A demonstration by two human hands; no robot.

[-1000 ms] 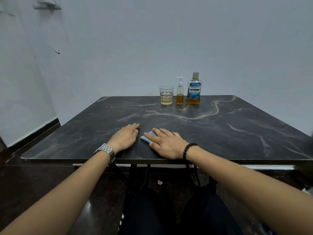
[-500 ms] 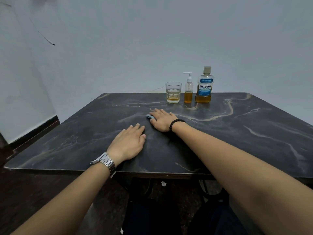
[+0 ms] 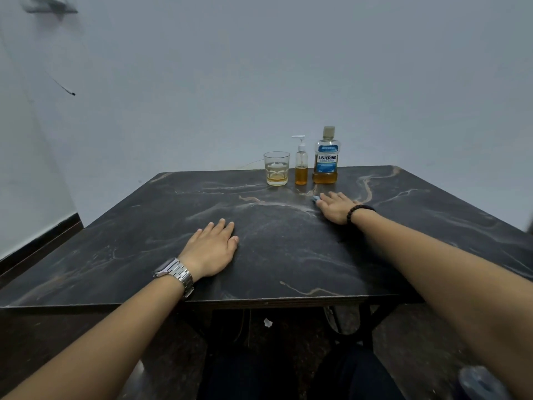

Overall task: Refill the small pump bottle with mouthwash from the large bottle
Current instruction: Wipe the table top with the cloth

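Presently, a dark marble-patterned bench [image 3: 288, 255] is recorded, set against a pale wall. Three items are lined up at its far edge: a drinking glass [image 3: 276, 168] with a little amber liquid, a small pump bottle [image 3: 301, 163] roughly a third full of amber mouthwash with its white pump head fitted, and a large Listerine bottle [image 3: 326, 155], capped, with amber mouthwash only in its lowest part. The pump bottle is placed between the glass and the large bottle, just beside each, all upright.

The left hand [image 3: 212, 249] is laid flat on the bench near the front edge, fingers straight and close together; a metal wristwatch [image 3: 174, 274] is worn on that wrist. The right hand [image 3: 336, 207] is stretched forward, pressed palm-down with straight fingers on a small blue cloth [image 3: 315, 198], just short of the large bottle. A black bead bracelet [image 3: 359, 211] is worn on the right wrist.
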